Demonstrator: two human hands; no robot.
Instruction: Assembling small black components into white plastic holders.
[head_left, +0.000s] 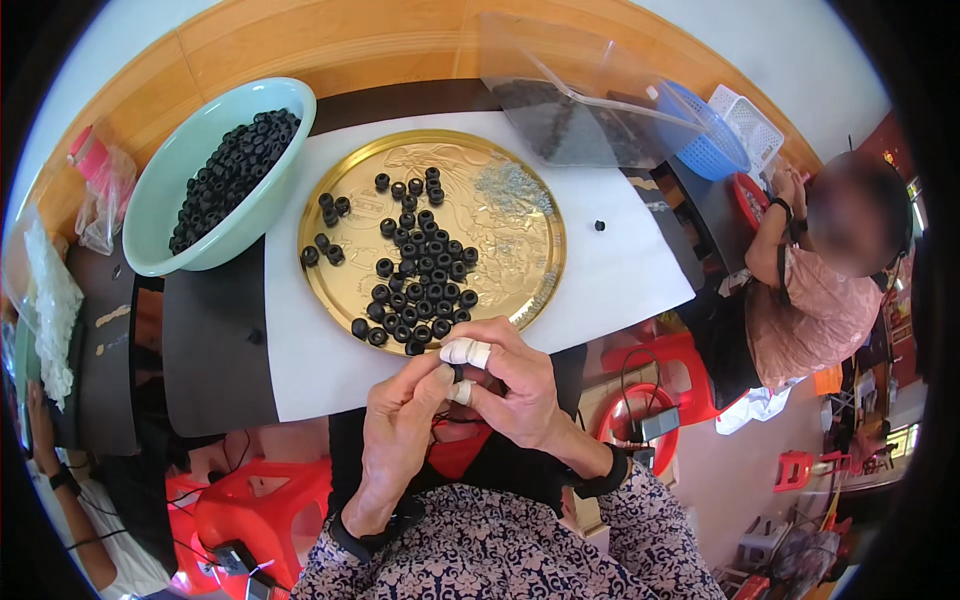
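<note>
My left hand (398,432) and my right hand (522,386) meet just past the near rim of a round gold tray (340,185). Fingers and thumbs of both pinch one small black barrel-shaped piece (459,371), mostly hidden between them. White tape wraps the right index finger and thumb. Many like black pieces with holes (425,265) lie loose on the tray, most in a band through its middle down to the near rim. Tiny silvery bits (512,188) are scattered at the tray's right side.
A mint-green basin (148,235) of black pieces stands left. White sheet (630,260) under the tray bears a stray black piece (600,226). Behind are a clear plastic box (590,110) and blue basket (712,140). Another person (820,310) sits right, near red stools (265,505).
</note>
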